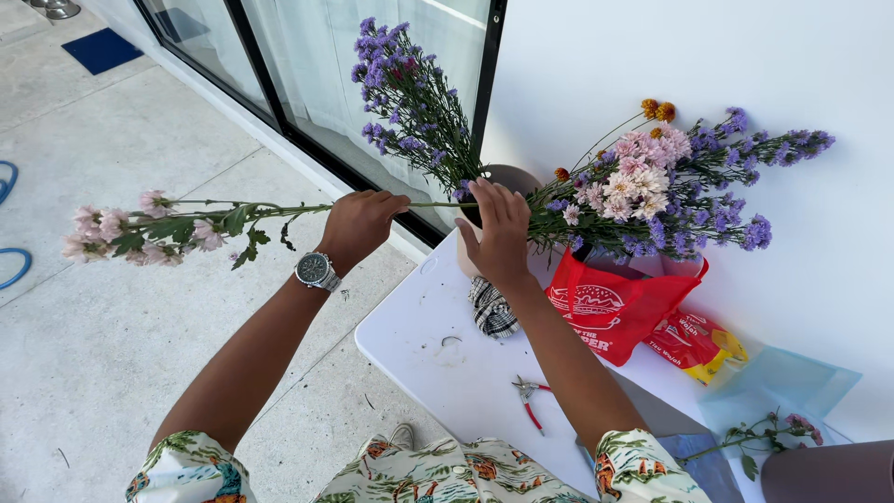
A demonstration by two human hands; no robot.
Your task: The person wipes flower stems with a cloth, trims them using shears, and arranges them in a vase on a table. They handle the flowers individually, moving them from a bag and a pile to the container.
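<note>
We hold a long flower stem [279, 210] level across the view, and it looks light and whippy: a thin green stalk, leafy toward the far end, with a cluster of pale pink blooms [112, 229] hanging out over the pavement [112, 354] to the left. We judge it fragile at the blooms and leaves, so the bare stalk is the place to grip, near its middle, where it will sag least. Our left hand [358, 224] is curled shut around that stalk from above, knuckles up, a wristwatch [317, 270] on the wrist. The stalk runs on rightward to our right hand [501, 233], which lies with fingers extended and close together over the rim of a brown vase [510, 177]; whether it pinches the stem end beneath we cannot tell. A bunch of purple, pink and orange flowers [652, 186] fans out to the right of that hand, and a tall purple spray [410, 93] rises behind it. On the white counter [419, 335] lie red-handled pliers [529, 396], a red bag [615, 307] and a checked cloth [491, 312]
</note>
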